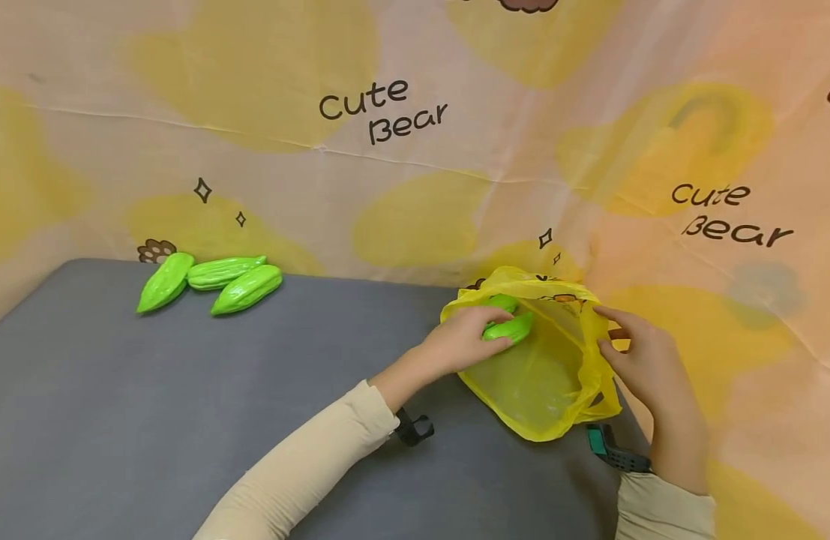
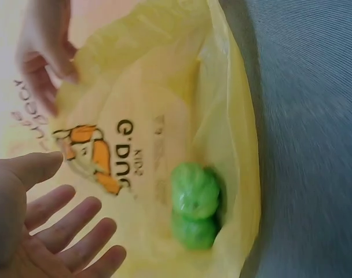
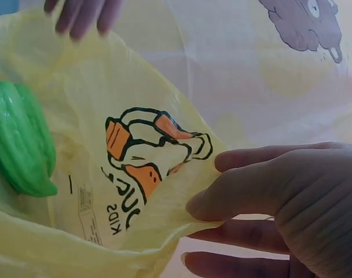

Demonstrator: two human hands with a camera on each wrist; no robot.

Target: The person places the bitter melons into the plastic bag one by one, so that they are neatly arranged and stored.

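A yellow plastic bag (image 1: 536, 390) lies with its mouth spread at the table's right side. My right hand (image 1: 647, 364) pinches the right edge of its mouth between thumb and fingers; the right wrist view shows this grip on the film (image 3: 182, 202). Inside the bag sit two glossy green ridged gourds (image 2: 195, 191), close against each other. Over the bag's left rim is my left hand (image 1: 465, 337), overlapping the gourds in the head view. Seen from the left wrist, the left hand (image 2: 54, 231) has its fingers spread and extended, apart from the gourds.
Three more green gourds (image 1: 246, 290) lie grouped at the far left of the grey table (image 1: 185, 405). A printed cloth (image 1: 286, 172) hangs behind the table and along its right side. Dark straps (image 1: 415, 427) circle both wrists.
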